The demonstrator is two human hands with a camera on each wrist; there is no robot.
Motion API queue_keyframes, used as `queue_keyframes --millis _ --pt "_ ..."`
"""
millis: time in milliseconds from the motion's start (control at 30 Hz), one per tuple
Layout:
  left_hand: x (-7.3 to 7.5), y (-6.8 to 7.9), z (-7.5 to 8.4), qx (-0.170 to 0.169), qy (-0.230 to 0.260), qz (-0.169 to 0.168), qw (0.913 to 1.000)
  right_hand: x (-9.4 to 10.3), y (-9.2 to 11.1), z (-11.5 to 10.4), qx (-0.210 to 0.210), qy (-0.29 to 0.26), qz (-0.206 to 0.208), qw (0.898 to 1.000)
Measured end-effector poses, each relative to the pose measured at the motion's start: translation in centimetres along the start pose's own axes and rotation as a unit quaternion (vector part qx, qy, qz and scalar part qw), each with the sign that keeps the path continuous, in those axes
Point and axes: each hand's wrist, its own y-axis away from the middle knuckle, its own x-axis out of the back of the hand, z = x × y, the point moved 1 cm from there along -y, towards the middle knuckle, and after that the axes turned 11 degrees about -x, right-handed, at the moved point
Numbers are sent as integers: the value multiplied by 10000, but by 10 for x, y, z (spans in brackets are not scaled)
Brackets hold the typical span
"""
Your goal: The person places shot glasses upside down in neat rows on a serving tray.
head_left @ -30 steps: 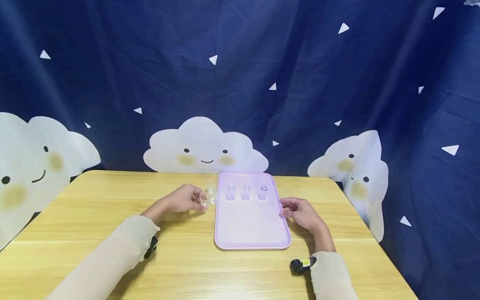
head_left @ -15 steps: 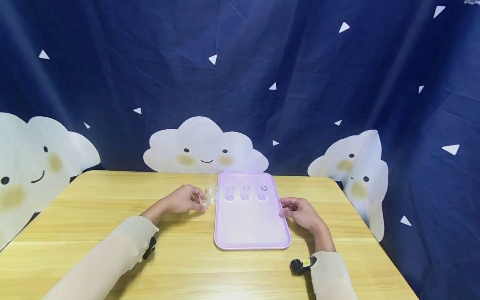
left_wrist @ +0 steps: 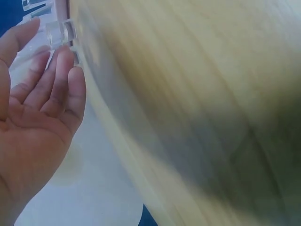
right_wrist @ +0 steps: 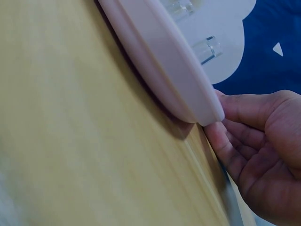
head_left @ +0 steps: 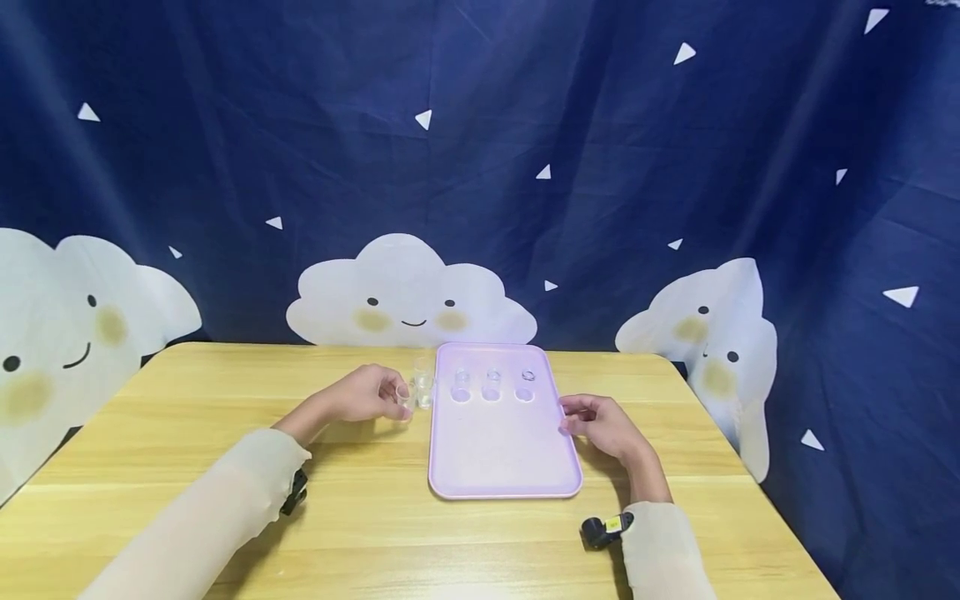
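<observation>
At the tray's left side, my left hand (head_left: 369,393) holds a small clear shot glass (head_left: 403,398) at its fingertips. In the left wrist view a clear shot glass (left_wrist: 60,33) shows between the thumb and fingertips of that hand (left_wrist: 37,108). More clear glasses (head_left: 423,390) stand close together between this one and the tray. The pink-lilac tray (head_left: 504,458) lies on the table with three glasses (head_left: 492,387) in a row across its far half. My right hand (head_left: 602,423) grips the tray's right edge, thumb above the rim (right_wrist: 207,106) and fingers below it.
The wooden table (head_left: 360,525) reaches back to a dark blue curtain (head_left: 480,167) printed with white clouds and triangles. A black wrist camera (head_left: 596,533) sits at the right sleeve, another (head_left: 296,492) at the left.
My left hand has shifted slightly left and back, and the glass at its fingertips has moved with it. The right hand and the tray have stayed in place.
</observation>
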Motion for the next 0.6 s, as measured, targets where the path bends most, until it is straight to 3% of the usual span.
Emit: queue_keyframes --millis 367,600 --pt "9 4 7 -205 643 91 9977 0 0 1 55 -55 -78 9999" --pt "22 -1 15 -374 574 439 9967 0 0 1 31 -65 -40 10000"
